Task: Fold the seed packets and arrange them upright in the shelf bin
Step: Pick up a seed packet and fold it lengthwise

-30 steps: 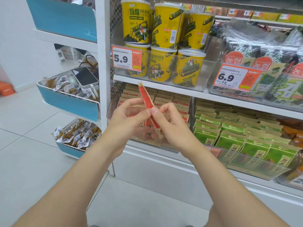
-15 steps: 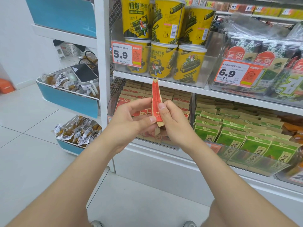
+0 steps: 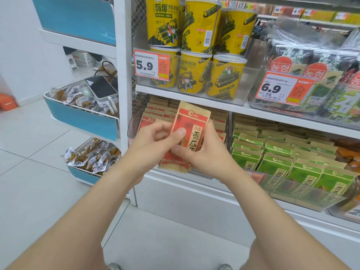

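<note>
A red and tan seed packet (image 3: 191,123) is held upright in front of the lower shelf, its printed face turned toward me. My left hand (image 3: 155,140) pinches its left edge, thumb on the front. My right hand (image 3: 206,154) grips its right side and lower part, fingers curled behind. Behind the hands stands the clear shelf bin (image 3: 134,121) with several matching red packets (image 3: 155,112) upright in rows; its front part is hidden by my hands.
A neighbouring bin holds several green packets (image 3: 272,164). Yellow seaweed tubs (image 3: 196,73) and price tags (image 3: 152,65) sit on the shelf above. Left of the white upright post (image 3: 122,75) are blue baskets with wrapped snacks (image 3: 91,158) and a power bank (image 3: 101,88).
The packet was held edge-on a second ago; it has been turned so its broad printed face shows, and both hands have shifted lower on it.
</note>
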### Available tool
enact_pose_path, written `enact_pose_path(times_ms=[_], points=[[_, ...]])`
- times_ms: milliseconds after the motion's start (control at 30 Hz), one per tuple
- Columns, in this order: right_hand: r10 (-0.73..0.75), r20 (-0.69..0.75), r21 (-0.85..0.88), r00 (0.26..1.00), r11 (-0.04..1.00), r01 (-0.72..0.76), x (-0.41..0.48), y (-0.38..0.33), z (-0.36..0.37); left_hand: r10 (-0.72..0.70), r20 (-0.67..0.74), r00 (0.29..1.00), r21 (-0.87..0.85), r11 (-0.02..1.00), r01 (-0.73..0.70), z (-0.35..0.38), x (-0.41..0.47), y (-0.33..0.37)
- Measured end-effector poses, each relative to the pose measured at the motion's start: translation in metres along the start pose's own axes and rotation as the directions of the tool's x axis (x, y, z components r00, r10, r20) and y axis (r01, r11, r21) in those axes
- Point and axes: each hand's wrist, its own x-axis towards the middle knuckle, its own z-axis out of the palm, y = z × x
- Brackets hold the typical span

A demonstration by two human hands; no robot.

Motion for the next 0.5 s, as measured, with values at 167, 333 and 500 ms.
enact_pose_path(times_ms=[167,333,500], points=[[-0.015,-0.092,0.191,0.996,0.981,0.033,0.006,-0.003,-0.002,-0.044,-0.09,0.995,-0.034,0.999,0.041,-0.001,0.004,-0.01],[0.017,-0.189,0.254,0.982,0.967,0.032,0.008,-0.002,-0.004,-0.176,-0.049,0.983,-0.152,0.974,0.167,0.001,0.007,-0.013],[-0.031,-0.213,0.211,0.976,0.974,0.077,0.011,-0.001,-0.005,-0.202,-0.048,0.978,-0.183,0.965,0.19,-0.003,0.01,-0.013]])
